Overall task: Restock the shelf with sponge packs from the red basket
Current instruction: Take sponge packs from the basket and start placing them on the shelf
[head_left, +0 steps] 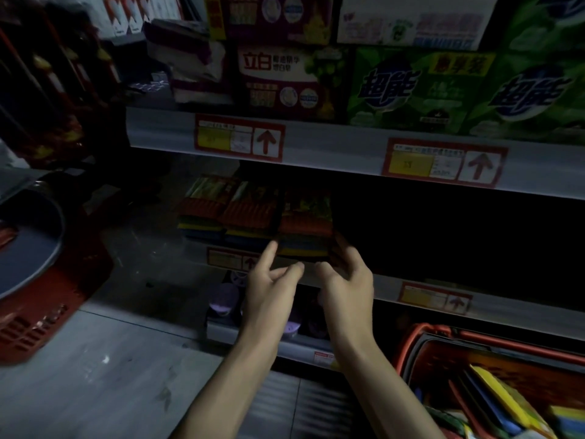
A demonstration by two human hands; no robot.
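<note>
Three sponge packs stand side by side on the dark middle shelf (411, 282), each with red, yellow and blue layers. The rightmost sponge pack (305, 223) sits at the shelf's front edge. My right hand (346, 280) grips its right side with the fingers curled around it. My left hand (273, 280) is at its lower left corner, the index finger touching the pack and the other fingers loosely apart. The red basket (443, 335) stands at the lower right with more sponge packs (506, 403) inside.
Green and purple detergent boxes (411, 87) fill the shelf above. To the right of the packs the middle shelf is dark. A second red basket (41, 315) with a round grey lid stands on the floor at left. Purple items (223, 299) sit on the lower shelf.
</note>
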